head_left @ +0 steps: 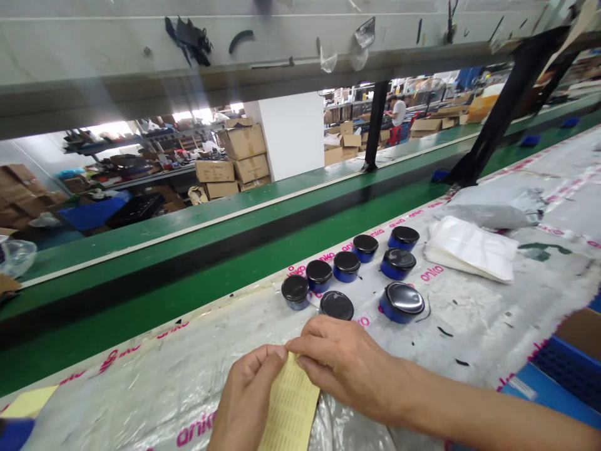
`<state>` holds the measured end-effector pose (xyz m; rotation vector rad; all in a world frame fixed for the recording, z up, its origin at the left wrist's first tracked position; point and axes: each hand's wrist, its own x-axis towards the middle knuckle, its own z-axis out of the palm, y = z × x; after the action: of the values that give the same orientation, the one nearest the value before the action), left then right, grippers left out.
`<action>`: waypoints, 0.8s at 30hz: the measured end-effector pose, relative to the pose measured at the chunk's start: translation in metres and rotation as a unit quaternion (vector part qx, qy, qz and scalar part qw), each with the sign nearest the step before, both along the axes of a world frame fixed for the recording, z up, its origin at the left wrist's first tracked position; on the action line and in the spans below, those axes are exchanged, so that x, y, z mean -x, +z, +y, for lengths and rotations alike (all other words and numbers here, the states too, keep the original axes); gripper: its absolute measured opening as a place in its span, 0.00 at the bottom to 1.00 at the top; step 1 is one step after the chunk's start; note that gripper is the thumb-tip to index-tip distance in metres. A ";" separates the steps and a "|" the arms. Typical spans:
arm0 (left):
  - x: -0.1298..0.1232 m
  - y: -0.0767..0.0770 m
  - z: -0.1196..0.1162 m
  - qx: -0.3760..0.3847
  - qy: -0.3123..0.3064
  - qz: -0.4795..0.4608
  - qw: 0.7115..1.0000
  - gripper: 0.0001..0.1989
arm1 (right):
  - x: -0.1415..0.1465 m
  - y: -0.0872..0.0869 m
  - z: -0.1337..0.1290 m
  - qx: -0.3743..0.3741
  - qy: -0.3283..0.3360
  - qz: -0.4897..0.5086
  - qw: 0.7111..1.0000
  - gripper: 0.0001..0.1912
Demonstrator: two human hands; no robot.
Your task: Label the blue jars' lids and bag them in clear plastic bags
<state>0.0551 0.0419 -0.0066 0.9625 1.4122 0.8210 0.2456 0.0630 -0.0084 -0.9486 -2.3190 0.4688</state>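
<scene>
A yellow sheet of small printed labels [292,407] hangs between my hands, low in the middle of the view. My left hand [251,394] pinches its upper left edge between thumb and fingers. At the top edge, the fingertips of my right hand [347,363] are pressed together beside my left thumb; whether they hold a single label is too small to see. Just beyond my right hand stands a round blue jar with a black lid [337,305], partly covered by the hand. Several similar jars [319,275] are grouped behind it, one with a shiny top [404,300].
Plastic sheeting with pink print [154,382] covers the table. A green conveyor [263,241] runs behind it, under a grey overhead beam [117,50]. White sheets [472,247] lie right of the jars. Blue crates [558,376] stand at lower right. A person [398,113] is far off.
</scene>
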 end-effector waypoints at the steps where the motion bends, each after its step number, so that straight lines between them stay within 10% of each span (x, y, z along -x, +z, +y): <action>1: -0.001 0.001 0.000 0.002 0.004 0.003 1.000 0.23 | -0.001 0.001 0.000 -0.010 0.005 -0.007 1.000 0.12; 24: -0.007 0.011 -0.003 -0.038 -0.027 0.085 0.995 0.23 | -0.008 0.007 0.007 -0.086 0.062 -0.141 0.984 0.10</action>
<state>0.0619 0.0390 0.0045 1.1465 1.5023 0.7703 0.2533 0.0696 -0.0017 -0.8344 -2.6355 0.1860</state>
